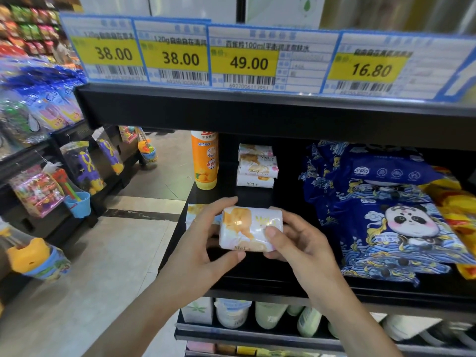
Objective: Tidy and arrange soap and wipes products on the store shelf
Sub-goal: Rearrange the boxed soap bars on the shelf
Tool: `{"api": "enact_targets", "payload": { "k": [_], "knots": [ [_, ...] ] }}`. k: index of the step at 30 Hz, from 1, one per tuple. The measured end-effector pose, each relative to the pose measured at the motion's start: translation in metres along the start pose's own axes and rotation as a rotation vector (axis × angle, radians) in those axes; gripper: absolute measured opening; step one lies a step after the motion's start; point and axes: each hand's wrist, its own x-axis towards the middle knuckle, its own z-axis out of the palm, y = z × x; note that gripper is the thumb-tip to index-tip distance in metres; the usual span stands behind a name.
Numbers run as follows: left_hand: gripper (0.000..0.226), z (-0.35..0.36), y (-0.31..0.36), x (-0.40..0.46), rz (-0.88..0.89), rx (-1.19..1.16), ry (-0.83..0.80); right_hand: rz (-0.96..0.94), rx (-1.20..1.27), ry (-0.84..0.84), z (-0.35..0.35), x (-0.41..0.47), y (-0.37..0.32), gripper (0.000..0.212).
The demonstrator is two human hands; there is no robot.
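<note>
A white and orange wrapped soap bar [248, 228] is held above the front of the black shelf [257, 282]. My left hand [203, 243] grips its left end, thumb below and fingers over the top. My right hand [296, 240] pinches its right end, thumb on the front face. Another soap bar [193, 213] lies partly hidden behind my left hand. A stack of several matching soap bars [256, 167] sits at the back of the shelf. Blue panda wipes packs [391, 217] are piled on the right.
An orange bottle [204, 159] stands at the shelf's left edge, beside the soap stack. Yellow packs [456, 204] lie at the far right. Price tags [244, 57] line the shelf above. Bottles [268, 315] fill the shelf below. Toy racks [51, 186] stand across the aisle on the left.
</note>
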Motion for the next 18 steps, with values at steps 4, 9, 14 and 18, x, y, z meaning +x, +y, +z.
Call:
{"api": "enact_targets", "payload": {
  "k": [4,9,14,18],
  "knots": [
    [0.077,-0.001,-0.002,0.001,0.01,0.011,0.009,0.017,0.001,0.018,0.001,0.002,0.001,0.061],
    [0.071,-0.001,-0.004,0.001,-0.035,-0.004,0.003,0.008,-0.012,0.003,0.002,0.0,-0.002,0.06],
    [0.069,-0.002,-0.002,0.002,-0.046,-0.003,0.009,-0.04,-0.014,-0.029,0.001,-0.004,-0.004,0.06],
    [0.066,-0.002,0.0,0.002,-0.031,-0.026,0.01,-0.106,-0.124,-0.159,-0.005,-0.009,-0.005,0.079]
  ]
}}
